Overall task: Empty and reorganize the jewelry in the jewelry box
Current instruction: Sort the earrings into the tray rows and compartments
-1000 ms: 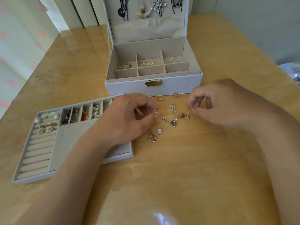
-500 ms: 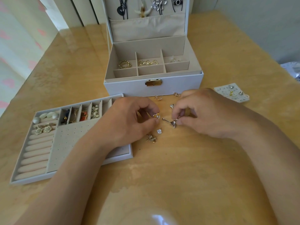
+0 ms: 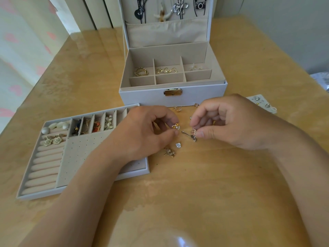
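1. On the table's (image 3: 204, 189) left lies the tray (image 3: 41, 177), long axis roughly left to right, with the left forearm crossing its right end.
2. The left hand (image 3: 142, 134) pinches a gold pearl earring (image 3: 175, 126).
3. Between the hands, a silver key (image 3: 189, 136) lies with its shaft pointing up-left.
4. The right hand (image 3: 233, 125) pinches a rose-gold earring (image 3: 194, 131).
5. Behind them, the jewelry box (image 3: 195, 97) stands open, clasp facing the person.
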